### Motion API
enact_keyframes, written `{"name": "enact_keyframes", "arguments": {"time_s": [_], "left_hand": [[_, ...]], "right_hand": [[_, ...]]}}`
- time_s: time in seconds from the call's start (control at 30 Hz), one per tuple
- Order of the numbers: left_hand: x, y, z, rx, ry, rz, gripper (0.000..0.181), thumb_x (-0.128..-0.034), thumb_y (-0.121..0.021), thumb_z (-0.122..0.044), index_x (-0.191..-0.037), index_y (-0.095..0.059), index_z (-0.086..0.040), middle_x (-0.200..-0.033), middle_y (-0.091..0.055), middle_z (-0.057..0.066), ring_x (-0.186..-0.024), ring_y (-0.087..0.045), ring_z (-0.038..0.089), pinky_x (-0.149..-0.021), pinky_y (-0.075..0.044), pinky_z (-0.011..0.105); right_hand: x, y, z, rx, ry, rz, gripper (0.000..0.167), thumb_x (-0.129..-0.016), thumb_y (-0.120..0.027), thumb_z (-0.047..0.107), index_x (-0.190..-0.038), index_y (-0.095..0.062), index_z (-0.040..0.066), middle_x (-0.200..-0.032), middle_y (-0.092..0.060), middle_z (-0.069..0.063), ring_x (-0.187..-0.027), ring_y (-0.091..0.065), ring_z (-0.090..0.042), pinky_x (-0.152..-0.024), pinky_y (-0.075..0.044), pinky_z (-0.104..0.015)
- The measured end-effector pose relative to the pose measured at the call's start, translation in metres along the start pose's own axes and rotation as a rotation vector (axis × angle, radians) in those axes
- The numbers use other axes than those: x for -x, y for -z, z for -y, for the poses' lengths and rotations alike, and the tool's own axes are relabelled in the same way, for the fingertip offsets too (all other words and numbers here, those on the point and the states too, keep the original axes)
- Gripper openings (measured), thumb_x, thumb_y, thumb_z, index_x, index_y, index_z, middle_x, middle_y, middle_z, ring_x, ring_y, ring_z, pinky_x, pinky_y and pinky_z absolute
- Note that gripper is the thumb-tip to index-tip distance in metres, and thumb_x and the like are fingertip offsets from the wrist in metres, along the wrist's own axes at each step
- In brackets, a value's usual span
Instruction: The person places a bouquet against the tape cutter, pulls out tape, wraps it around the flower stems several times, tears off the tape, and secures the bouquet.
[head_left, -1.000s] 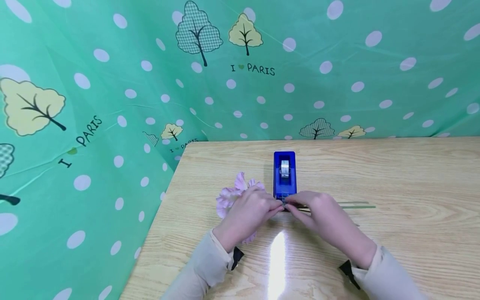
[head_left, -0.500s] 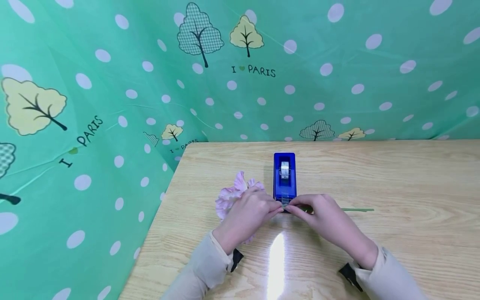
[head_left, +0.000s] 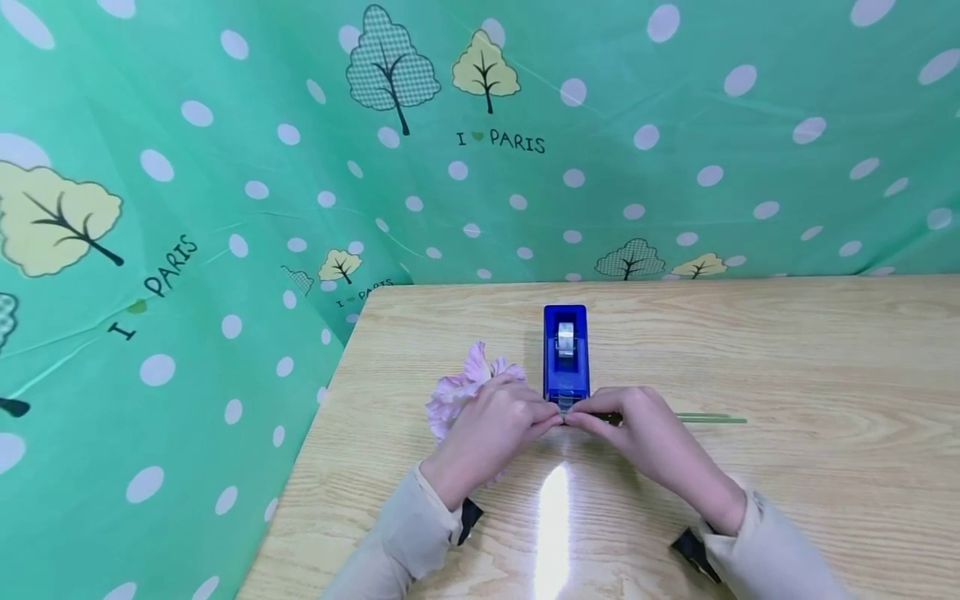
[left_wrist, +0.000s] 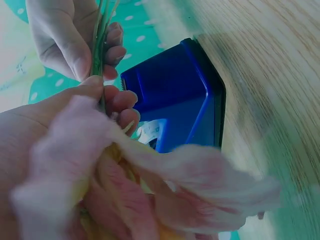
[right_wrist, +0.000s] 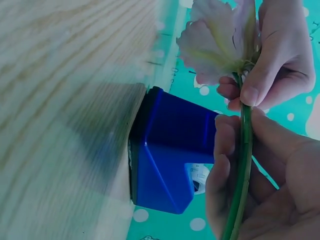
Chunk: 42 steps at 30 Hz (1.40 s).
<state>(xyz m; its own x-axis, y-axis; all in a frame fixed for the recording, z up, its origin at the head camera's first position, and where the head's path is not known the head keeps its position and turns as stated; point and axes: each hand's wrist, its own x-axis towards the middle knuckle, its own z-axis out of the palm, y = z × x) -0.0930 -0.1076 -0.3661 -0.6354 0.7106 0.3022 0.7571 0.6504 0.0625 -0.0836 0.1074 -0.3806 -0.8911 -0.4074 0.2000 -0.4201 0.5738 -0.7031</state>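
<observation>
In the head view my left hand [head_left: 491, 421] pinches the green stems [right_wrist: 242, 160] just below the pale pink artificial flowers [head_left: 450, 400]. My right hand [head_left: 637, 421] holds the same stems beside it, thumb and fingertips nearly touching the left ones. The stem ends [head_left: 712, 418] stick out to the right past that hand. Petals [left_wrist: 215, 185] fill the lower part of the left wrist view. Right behind the fingertips stands a blue tape dispenser [head_left: 566, 367] with a roll of clear tape [head_left: 566, 337]. Whether tape lies under the fingertips is too small to tell.
A wood-grain table [head_left: 810, 375] carries the dispenser and extends to the right. Behind it and to the left hangs a green cloth [head_left: 645, 192] with white dots and trees. A bright reflection lies on the tabletop in front of the hands.
The stem ends, spread apart a second ago, now lie closer together. Both hands' fingertips have shifted slightly toward the person and stay at the dispenser's near end.
</observation>
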Motion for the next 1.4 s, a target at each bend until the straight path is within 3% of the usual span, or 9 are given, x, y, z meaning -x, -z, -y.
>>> {"name": "enact_keyframes", "arguments": {"time_s": [0.2, 0.63, 0.77, 1.0, 1.2, 1.4], "left_hand": [[-0.0009, -0.0009, -0.0003, 0.063, 0.020, 0.011, 0.016, -0.0957, -0.067, -0.027, -0.099, -0.079, -0.017, -0.093, -0.076, -0.007, -0.084, -0.068, 0.007, -0.087, -0.052, 0.025], [-0.0016, -0.0003, -0.0013, 0.112, 0.137, 0.117, 0.025, -0.0969, -0.063, -0.035, -0.107, -0.076, -0.016, -0.099, -0.076, -0.004, -0.090, -0.070, 0.010, -0.087, -0.056, 0.026], [0.0001, -0.0010, 0.0001, 0.105, 0.088, 0.099, 0.020, -0.0951, -0.066, -0.032, -0.102, -0.078, -0.018, -0.093, -0.076, -0.006, -0.084, -0.069, 0.007, -0.081, -0.055, 0.021], [0.0002, -0.0048, 0.0028, 0.054, -0.052, -0.031, 0.010, -0.0906, -0.072, -0.027, -0.092, -0.080, -0.020, -0.086, -0.076, -0.009, -0.076, -0.069, 0.004, -0.076, -0.052, 0.018], [-0.0003, -0.0072, 0.0051, -0.041, -0.144, -0.135, 0.003, -0.0863, -0.077, -0.021, -0.088, -0.079, -0.021, -0.081, -0.075, -0.011, -0.072, -0.068, 0.002, -0.072, -0.053, 0.015], [-0.0002, -0.0073, 0.0047, -0.129, -0.175, -0.183, 0.006, -0.0862, -0.077, -0.019, -0.082, -0.078, -0.023, -0.070, -0.070, -0.013, -0.061, -0.061, 0.000, -0.061, -0.048, 0.013]], "right_hand": [[-0.0008, -0.0031, -0.0008, 0.011, 0.026, -0.027, 0.008, -0.088, -0.075, 0.016, -0.093, -0.080, 0.021, -0.091, -0.076, 0.009, -0.086, -0.072, -0.008, -0.077, -0.060, -0.027], [-0.0011, -0.0047, -0.0032, 0.059, 0.128, -0.077, 0.011, -0.082, -0.080, 0.009, -0.090, -0.081, 0.016, -0.088, -0.077, 0.007, -0.082, -0.072, -0.007, -0.074, -0.059, -0.022], [0.0001, -0.0055, -0.0023, 0.104, 0.184, -0.075, 0.011, -0.081, -0.080, 0.009, -0.088, -0.080, 0.018, -0.086, -0.076, 0.008, -0.079, -0.070, -0.005, -0.073, -0.059, -0.020], [0.0034, -0.0049, 0.0003, 0.188, 0.250, -0.110, 0.012, -0.080, -0.081, 0.009, -0.086, -0.080, 0.019, -0.082, -0.074, 0.010, -0.076, -0.068, -0.002, -0.071, -0.058, -0.017], [0.0022, -0.0026, 0.0021, 0.133, 0.119, -0.057, 0.002, -0.084, -0.079, 0.019, -0.086, -0.078, 0.018, -0.081, -0.073, 0.010, -0.074, -0.067, -0.001, -0.068, -0.057, -0.018], [0.0008, 0.0024, -0.0011, 0.067, 0.029, 0.053, 0.023, -0.097, -0.062, 0.038, -0.093, -0.078, 0.021, -0.084, -0.072, 0.014, -0.076, -0.065, 0.001, -0.070, -0.057, -0.024]]}}
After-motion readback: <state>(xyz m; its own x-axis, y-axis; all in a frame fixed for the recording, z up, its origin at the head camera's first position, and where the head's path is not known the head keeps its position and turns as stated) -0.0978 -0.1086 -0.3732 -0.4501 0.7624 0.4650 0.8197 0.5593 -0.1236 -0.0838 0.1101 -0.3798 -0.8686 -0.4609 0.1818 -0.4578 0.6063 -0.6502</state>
